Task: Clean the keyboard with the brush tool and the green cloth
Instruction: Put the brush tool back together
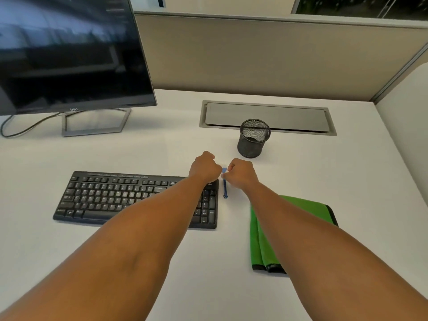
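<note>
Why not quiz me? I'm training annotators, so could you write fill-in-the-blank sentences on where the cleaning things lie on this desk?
1. The folded cloth is coloured ____.
2. The blue brush lies between the keyboard and the ____.
3. The mesh cup holds ____.
4. Both hands, left hand and right hand, meet at the brush's ____ end.

Missing words: green; cloth; nothing; far

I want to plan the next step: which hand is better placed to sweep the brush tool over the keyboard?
Probably the right. The right hand already pinches the blue brush tool near its top, beside the keyboard. The left hand is curled next to it; whether it touches the tool is unclear.
</note>
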Action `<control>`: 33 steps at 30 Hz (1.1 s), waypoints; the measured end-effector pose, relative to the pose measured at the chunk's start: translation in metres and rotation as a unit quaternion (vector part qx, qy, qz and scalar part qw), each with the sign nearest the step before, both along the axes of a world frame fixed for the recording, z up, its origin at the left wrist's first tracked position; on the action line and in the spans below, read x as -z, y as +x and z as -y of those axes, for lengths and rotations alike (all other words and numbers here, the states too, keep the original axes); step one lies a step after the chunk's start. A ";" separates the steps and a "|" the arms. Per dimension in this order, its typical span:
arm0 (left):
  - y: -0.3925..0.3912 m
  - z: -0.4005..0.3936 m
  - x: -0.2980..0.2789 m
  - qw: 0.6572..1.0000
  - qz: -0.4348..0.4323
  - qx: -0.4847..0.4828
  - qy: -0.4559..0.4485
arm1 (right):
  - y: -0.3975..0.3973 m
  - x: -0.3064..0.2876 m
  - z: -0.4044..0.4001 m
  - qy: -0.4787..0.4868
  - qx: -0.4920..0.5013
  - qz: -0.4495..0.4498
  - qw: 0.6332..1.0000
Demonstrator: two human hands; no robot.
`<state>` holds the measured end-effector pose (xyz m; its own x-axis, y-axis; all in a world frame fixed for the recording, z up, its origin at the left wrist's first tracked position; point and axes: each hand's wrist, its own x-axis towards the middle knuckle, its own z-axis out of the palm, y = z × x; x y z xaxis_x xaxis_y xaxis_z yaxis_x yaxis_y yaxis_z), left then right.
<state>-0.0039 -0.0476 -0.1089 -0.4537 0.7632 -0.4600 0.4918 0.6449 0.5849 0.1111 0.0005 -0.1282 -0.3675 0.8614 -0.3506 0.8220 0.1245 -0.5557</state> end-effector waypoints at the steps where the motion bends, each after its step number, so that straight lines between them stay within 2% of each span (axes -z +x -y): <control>1: -0.001 -0.001 0.001 1.000 0.004 0.000 -0.006 | -0.003 0.002 0.000 -0.004 0.000 0.008 1.000; 9: -0.006 -0.012 0.011 0.999 0.039 -0.025 -0.021 | -0.014 0.012 -0.001 -0.003 0.016 0.064 0.998; 17: -0.006 -0.014 0.017 0.997 0.059 -0.057 -0.014 | -0.020 0.008 -0.003 0.003 0.026 0.032 0.999; 23: -0.011 -0.018 0.004 0.994 0.082 -0.073 0.014 | -0.015 -0.003 -0.007 0.009 0.025 -0.031 0.999; 26: -0.017 -0.018 -0.003 0.989 0.121 -0.076 0.041 | -0.013 -0.010 -0.011 0.009 0.025 -0.061 0.998; 33: -0.025 -0.020 -0.040 0.977 0.169 -0.061 0.118 | -0.009 -0.040 -0.020 0.018 0.070 -0.178 0.981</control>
